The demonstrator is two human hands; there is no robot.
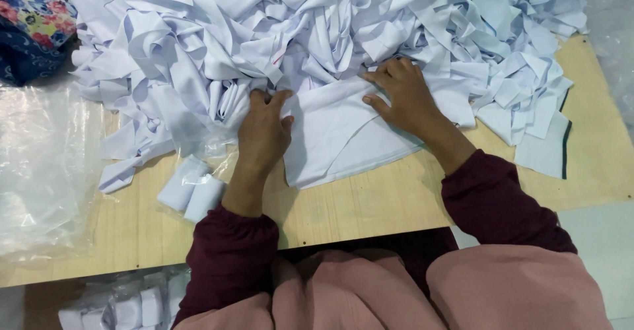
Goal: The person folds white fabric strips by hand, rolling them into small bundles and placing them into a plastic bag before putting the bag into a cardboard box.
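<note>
Head view: both hands lie flat, fingers spread, gripping nothing; left hand (263, 132) and right hand (404, 96) press a white fabric piece (343, 138) smooth on the wooden table (370, 204), at the heaped white cloth pile's (317, 26) near edge.

Two hands — left (263, 132), right (404, 96); two folded white bundles (193, 189); one cloth heap (317, 33).
</note>
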